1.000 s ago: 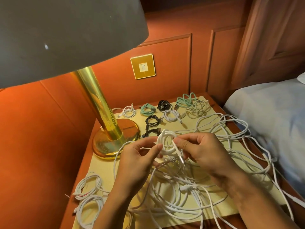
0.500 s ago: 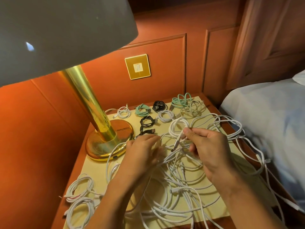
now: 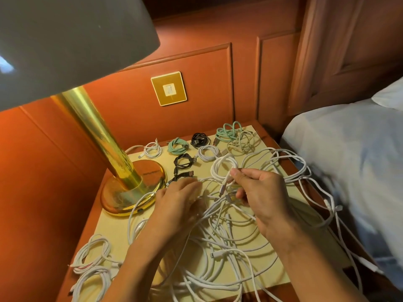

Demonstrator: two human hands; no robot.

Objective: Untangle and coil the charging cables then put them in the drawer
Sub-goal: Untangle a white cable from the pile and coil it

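Observation:
My right hand (image 3: 261,197) pinches a small white coiled cable (image 3: 220,167) between thumb and fingers and holds it just above the nightstand top (image 3: 111,227); its metal plug hangs below the coil. My left hand (image 3: 176,203) lies with straight fingers over the big tangle of white cables (image 3: 218,247) that covers the middle and front of the top. Finished coils lie at the back: a mint coil (image 3: 177,146), a black coil (image 3: 200,140), a white coil (image 3: 209,153). No drawer is in view.
A brass lamp base (image 3: 130,192) stands at the back left, its shade overhanging the upper left. More white coils (image 3: 93,258) lie at the front left corner. A bed (image 3: 353,171) is close on the right, and loose cable loops hang over the right edge.
My left hand let go of the white coil and dropped flat onto the tangle. My right hand carried the coil up and away toward the back coils.

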